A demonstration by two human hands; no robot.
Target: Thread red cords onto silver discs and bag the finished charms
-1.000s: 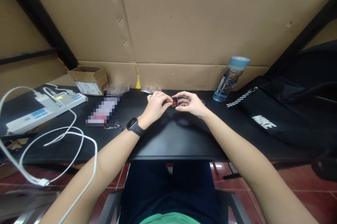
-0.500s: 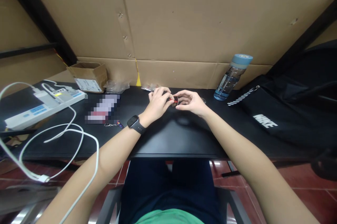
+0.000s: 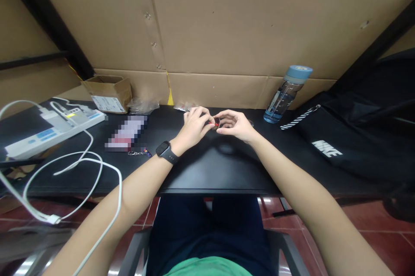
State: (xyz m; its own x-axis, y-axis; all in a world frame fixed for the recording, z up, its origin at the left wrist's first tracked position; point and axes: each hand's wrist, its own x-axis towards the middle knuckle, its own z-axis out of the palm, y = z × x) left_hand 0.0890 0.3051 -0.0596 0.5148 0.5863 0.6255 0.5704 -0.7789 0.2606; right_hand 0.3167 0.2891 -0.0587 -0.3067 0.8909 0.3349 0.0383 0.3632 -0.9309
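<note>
Left hand (image 3: 196,125) pinches the red part (image 3: 212,123) of a small round item (image 3: 217,123), thumb to fingers; right hand (image 3: 238,127) curls around its rim, can't tell if gripping. Item is well left of the bottle (image 3: 285,94); black bag (image 3: 324,131) is just right of it.

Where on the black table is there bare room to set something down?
Bare: front middle of the table, between left forearm and right forearm; a smaller patch between the pixelated item and left hand. Crowded: left side, with power strip and white cable; right side, with black bag.
</note>
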